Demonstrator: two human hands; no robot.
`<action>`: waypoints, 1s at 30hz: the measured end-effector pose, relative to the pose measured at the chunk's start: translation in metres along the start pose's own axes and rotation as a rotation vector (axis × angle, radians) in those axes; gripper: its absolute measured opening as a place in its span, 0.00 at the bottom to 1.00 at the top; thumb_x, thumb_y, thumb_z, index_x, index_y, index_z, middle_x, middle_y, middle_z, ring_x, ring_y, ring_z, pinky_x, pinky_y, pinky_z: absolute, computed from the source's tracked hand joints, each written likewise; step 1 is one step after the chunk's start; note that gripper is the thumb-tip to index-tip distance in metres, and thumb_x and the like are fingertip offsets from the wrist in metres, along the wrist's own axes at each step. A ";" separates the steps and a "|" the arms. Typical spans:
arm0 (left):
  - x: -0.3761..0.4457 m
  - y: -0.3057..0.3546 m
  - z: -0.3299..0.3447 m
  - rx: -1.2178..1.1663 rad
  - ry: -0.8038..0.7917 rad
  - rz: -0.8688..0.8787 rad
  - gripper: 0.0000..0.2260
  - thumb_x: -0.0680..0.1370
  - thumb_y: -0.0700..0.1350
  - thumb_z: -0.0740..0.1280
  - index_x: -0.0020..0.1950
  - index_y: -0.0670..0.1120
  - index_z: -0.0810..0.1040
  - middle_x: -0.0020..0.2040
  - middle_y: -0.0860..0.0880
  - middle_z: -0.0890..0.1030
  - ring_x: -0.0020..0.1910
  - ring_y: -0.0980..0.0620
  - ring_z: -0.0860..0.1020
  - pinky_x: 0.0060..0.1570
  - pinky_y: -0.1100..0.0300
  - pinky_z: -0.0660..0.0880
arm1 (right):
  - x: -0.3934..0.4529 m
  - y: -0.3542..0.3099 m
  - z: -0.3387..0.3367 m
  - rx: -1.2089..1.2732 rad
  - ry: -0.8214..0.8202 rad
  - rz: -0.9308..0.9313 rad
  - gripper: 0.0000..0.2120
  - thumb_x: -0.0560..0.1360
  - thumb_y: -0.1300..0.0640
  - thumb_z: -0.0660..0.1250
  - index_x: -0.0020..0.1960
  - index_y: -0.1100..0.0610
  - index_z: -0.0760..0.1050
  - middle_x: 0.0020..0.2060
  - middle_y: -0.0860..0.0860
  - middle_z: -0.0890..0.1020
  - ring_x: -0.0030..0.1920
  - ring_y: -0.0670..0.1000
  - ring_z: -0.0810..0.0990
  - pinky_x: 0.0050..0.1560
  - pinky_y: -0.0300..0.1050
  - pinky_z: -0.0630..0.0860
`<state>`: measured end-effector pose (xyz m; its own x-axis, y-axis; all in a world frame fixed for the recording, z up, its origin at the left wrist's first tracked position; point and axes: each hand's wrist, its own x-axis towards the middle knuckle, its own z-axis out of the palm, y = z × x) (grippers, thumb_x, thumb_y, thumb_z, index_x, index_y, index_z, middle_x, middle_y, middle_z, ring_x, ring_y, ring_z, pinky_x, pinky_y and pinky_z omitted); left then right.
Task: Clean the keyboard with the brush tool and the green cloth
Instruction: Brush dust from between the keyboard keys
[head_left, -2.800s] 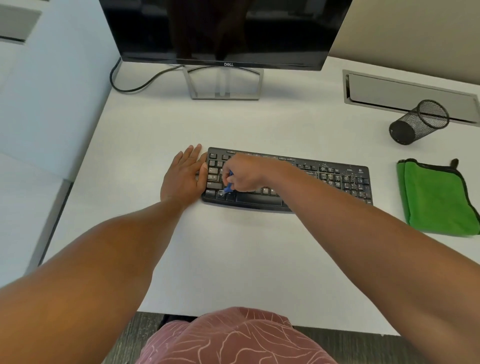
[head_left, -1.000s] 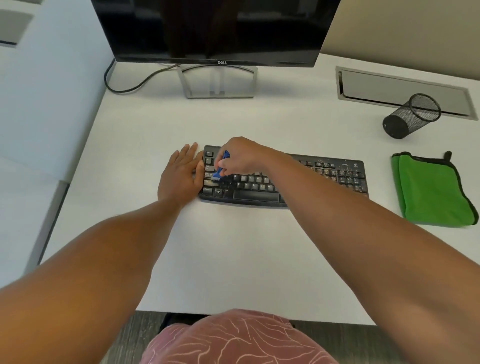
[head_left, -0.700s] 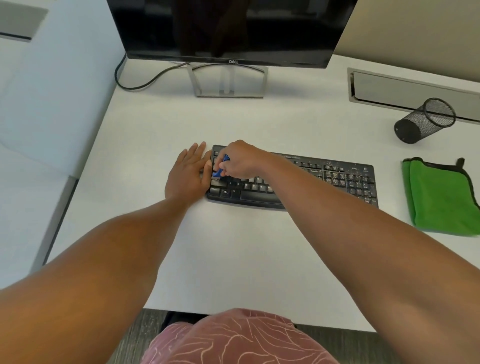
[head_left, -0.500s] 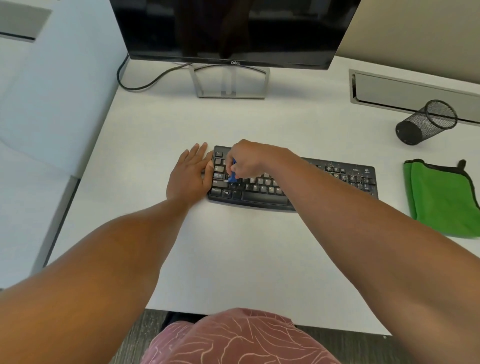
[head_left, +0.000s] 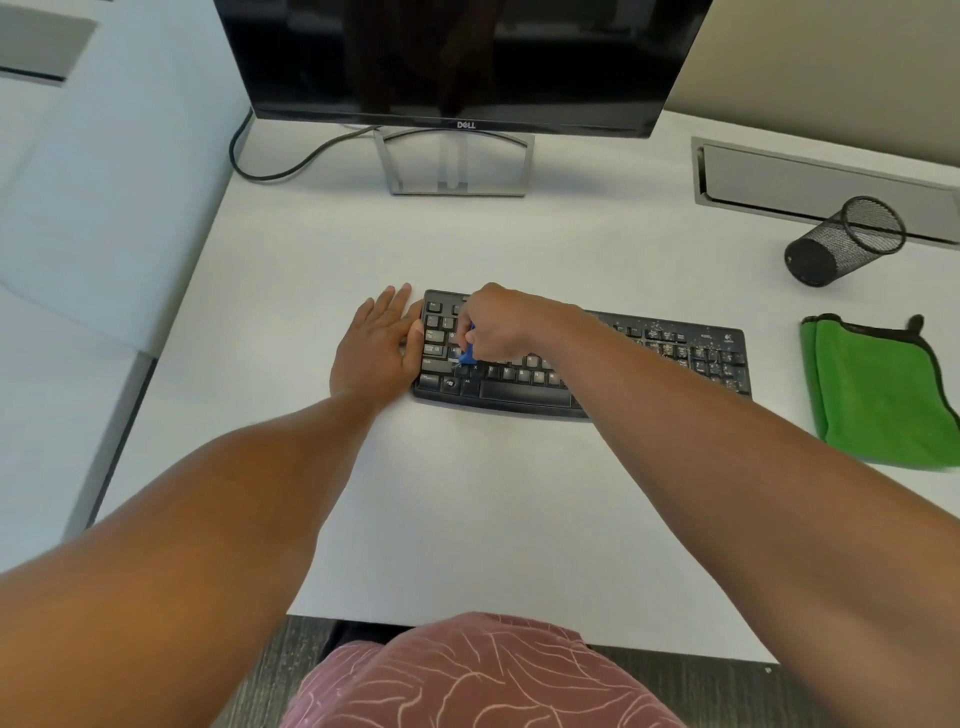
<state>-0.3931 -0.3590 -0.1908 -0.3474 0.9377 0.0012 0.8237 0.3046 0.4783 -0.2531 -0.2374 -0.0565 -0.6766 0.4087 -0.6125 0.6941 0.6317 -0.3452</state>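
Note:
A black keyboard (head_left: 675, 358) lies mid-desk, with pale specks on its right-hand keys. My right hand (head_left: 498, 325) hovers over its left part and grips a small blue brush tool (head_left: 468, 354), whose tip touches the keys near the lower left rows. Most of the brush is hidden inside the fist. My left hand (head_left: 376, 345) lies flat on the desk with straight fingers, its thumb side pressed against the keyboard's left end. The folded green cloth (head_left: 878, 395) rests on the desk to the right of the keyboard, untouched.
A Dell monitor (head_left: 457, 62) on a metal stand (head_left: 452, 161) is behind the keyboard, with a cable (head_left: 270, 166) at its left. A black mesh cup (head_left: 841, 241) lies tipped over at the back right, before a desk cable hatch (head_left: 821, 176). The desk's front edge (head_left: 519, 631) is near my lap.
My right hand has moved the brush from the upper left keys down and slightly right along the left part of the keyboard. My left hand has stayed against the keyboard's end.

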 end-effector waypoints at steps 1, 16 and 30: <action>0.000 0.000 0.000 0.003 -0.003 -0.001 0.26 0.83 0.54 0.47 0.77 0.48 0.71 0.79 0.48 0.65 0.80 0.50 0.58 0.79 0.53 0.52 | -0.001 0.004 0.001 -0.003 -0.003 0.011 0.13 0.77 0.65 0.59 0.54 0.65 0.80 0.54 0.61 0.80 0.38 0.51 0.72 0.37 0.43 0.68; 0.000 -0.003 0.003 0.051 -0.023 -0.017 0.26 0.84 0.56 0.45 0.79 0.51 0.66 0.80 0.51 0.62 0.81 0.53 0.55 0.80 0.56 0.48 | -0.044 0.074 -0.002 -0.015 0.013 0.075 0.12 0.79 0.65 0.60 0.53 0.58 0.81 0.43 0.47 0.77 0.36 0.44 0.73 0.33 0.38 0.68; -0.001 -0.001 0.003 0.063 -0.029 -0.022 0.26 0.84 0.56 0.44 0.80 0.52 0.65 0.81 0.52 0.62 0.81 0.54 0.54 0.79 0.57 0.48 | -0.069 0.120 -0.007 -0.192 -0.032 0.225 0.13 0.78 0.64 0.57 0.53 0.64 0.80 0.53 0.58 0.81 0.47 0.57 0.79 0.41 0.44 0.70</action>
<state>-0.3927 -0.3598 -0.1940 -0.3538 0.9347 -0.0345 0.8428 0.3346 0.4216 -0.1244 -0.1857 -0.0508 -0.5012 0.5336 -0.6812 0.7642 0.6423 -0.0592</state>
